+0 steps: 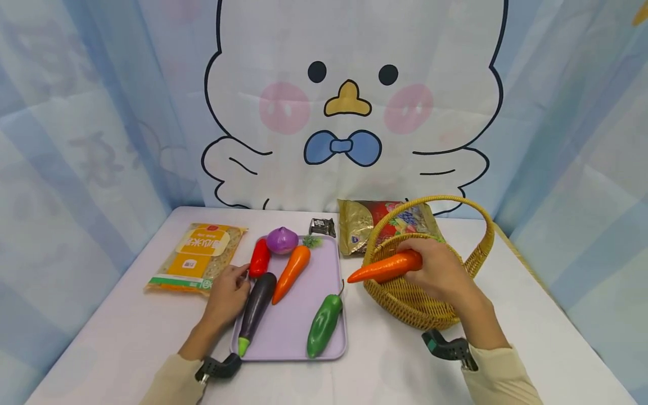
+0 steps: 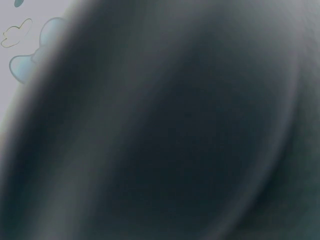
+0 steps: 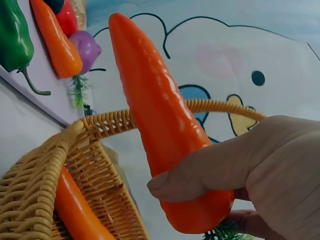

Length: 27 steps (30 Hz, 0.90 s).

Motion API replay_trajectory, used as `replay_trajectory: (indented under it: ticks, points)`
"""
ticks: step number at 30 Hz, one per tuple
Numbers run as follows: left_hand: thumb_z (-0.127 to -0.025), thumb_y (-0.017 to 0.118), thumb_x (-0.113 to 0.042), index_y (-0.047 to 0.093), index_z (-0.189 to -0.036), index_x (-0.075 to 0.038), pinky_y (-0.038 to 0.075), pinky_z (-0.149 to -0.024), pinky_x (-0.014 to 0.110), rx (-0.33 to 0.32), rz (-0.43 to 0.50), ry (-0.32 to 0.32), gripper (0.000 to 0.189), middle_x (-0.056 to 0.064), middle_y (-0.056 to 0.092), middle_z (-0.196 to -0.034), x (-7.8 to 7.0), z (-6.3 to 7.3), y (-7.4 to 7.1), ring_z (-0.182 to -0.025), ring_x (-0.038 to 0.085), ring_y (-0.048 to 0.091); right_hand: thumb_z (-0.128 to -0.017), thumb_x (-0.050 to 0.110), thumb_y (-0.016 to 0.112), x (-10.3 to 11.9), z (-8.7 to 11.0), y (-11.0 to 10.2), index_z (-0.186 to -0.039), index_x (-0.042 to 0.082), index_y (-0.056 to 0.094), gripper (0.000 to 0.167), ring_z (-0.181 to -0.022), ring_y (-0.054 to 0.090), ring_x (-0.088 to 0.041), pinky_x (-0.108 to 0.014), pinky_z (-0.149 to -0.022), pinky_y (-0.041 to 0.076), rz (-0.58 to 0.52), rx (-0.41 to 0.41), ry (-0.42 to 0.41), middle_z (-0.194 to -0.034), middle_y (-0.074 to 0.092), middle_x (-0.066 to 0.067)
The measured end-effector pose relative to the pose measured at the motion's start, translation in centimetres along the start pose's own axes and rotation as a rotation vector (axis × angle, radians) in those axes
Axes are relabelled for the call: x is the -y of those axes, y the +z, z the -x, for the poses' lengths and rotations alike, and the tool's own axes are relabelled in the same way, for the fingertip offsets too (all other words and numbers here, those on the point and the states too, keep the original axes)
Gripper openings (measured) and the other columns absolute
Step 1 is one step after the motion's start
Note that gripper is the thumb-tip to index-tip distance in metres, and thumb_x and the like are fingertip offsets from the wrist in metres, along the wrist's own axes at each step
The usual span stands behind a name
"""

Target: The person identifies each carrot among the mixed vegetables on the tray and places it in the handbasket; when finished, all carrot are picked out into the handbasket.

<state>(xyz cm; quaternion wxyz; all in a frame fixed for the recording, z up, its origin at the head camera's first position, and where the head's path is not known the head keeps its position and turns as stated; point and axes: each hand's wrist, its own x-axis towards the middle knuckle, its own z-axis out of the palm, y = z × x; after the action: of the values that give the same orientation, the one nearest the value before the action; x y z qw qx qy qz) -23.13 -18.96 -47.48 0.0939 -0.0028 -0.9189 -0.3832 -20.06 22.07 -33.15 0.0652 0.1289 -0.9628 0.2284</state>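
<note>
- The held carrot (image 3: 155, 110) is bright orange and glossy, thick at the base and tapering to a blunt tip, with small bumps along one side that catch the light; dark green fronds show at its thick end.
- It is above the wicker basket (image 1: 405, 312), its tip pointing toward the tray in the head view.
- The right hand (image 1: 430, 264) grips it near the thick end, thumb across its side.
- A second, smooth orange carrot (image 3: 80, 207) lies inside the basket, under the arched handle.
- On the lavender tray (image 1: 291, 332) lie another carrot (image 1: 292, 273) with a green top, a dark eggplant (image 1: 257, 306), a red vegetable (image 1: 260, 259), a purple onion (image 1: 282, 241) and a green pepper (image 1: 325, 326) with a curved stem.
- The left hand (image 1: 228, 292) is at the tray's left edge, near the eggplant and red vegetable, fingers bent; whether it grips the edge, I cannot tell.
- Farther out are a yellow bag (image 1: 202, 253), a small black packet (image 1: 322, 226) and a gold-and-red package (image 1: 354, 230) behind the basket.
</note>
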Motion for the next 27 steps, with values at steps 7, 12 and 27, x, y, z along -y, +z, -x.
replay_trajectory:
  ticks: [7,12,27]
  points:
    - [-0.094,0.055,-0.005,0.056,-0.142,0.002,0.044,-0.074,0.035,0.003,0.001,-0.012,0.049,0.015,0.056,-0.105,0.1,0.0,0.1,-0.088,0.027,0.05,-0.082,0.003,0.075,-1.9,-0.2,-0.1,-0.123,0.007,0.067,0.042,-0.102,0.055,-0.039,-0.055,-0.088,0.05,-0.038,-0.002,0.095,-0.119,0.065,-0.02]
    - [-0.093,0.055,-0.005,0.057,-0.141,0.002,0.044,-0.074,0.036,-0.001,0.002,-0.001,0.049,0.015,0.057,-0.105,0.2,-0.1,0.1,-0.088,0.027,0.051,-0.083,0.006,0.075,-3.0,0.2,0.3,-0.126,0.006,0.065,0.044,-0.105,0.053,-0.041,-0.057,-0.09,0.049,-0.065,-0.003,0.159,-0.122,0.062,-0.024]
    - [-0.094,0.055,-0.005,0.056,-0.142,0.002,0.045,-0.073,0.035,0.004,-0.003,0.009,0.048,0.014,0.056,-0.102,0.2,-0.1,0.0,-0.087,0.026,0.051,-0.082,0.003,0.075,-4.9,0.5,1.3,-0.126,0.004,0.064,0.045,-0.104,0.055,-0.043,-0.059,-0.091,0.048,-0.079,-0.019,0.191,-0.124,0.06,-0.028]
